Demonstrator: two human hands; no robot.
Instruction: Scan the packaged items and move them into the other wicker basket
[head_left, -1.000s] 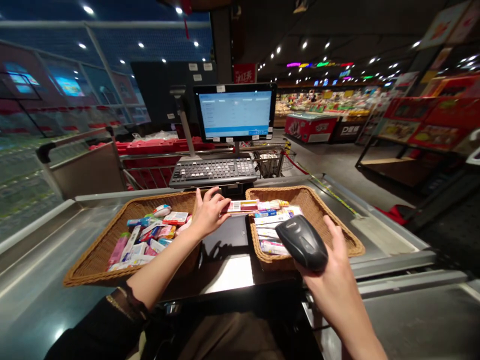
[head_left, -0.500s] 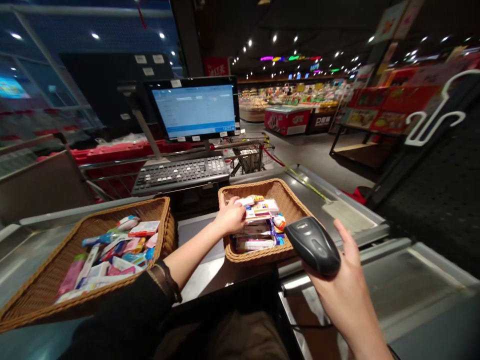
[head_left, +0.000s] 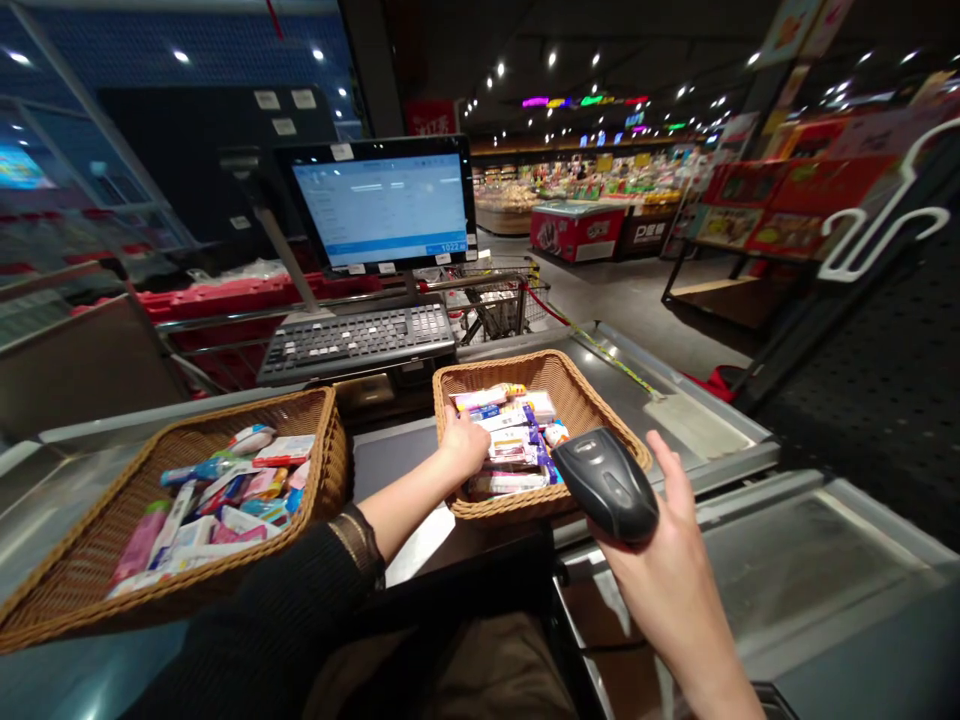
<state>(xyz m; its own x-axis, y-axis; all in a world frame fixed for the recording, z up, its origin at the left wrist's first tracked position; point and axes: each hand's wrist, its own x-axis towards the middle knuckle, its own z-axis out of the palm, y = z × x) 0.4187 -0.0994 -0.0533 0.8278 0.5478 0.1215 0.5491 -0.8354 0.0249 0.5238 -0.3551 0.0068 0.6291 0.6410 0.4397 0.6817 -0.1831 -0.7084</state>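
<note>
My right hand (head_left: 664, 570) grips a black barcode scanner (head_left: 609, 485), its head pointing toward the right wicker basket (head_left: 596, 395). Thumb raised, the hand stays just outside that basket's near right corner. Inside the basket lie several small packets (head_left: 517, 482) and boxes in white, purple and blue. My left hand (head_left: 463, 448) reaches over the basket's left rim, its fingers curled down among the packets. What those fingertips hold, if anything, is hidden. On the left, a larger wicker basket (head_left: 330, 430) contains mixed small packages, including a blue tube (head_left: 195, 470) and a pink one (head_left: 141, 545).
Beyond the baskets stand a keyboard (head_left: 360, 335) and a lit monitor (head_left: 382, 205). Metal counter surfaces (head_left: 697, 425) extend to the right. A shopping cart (head_left: 517, 300) is behind the counter, and a white hook (head_left: 862, 240) hangs at far right.
My left hand has shifted slightly down within the right basket, and packets beside it show differently. The scanner in my right hand has moved a little left. The view has shifted slightly.
</note>
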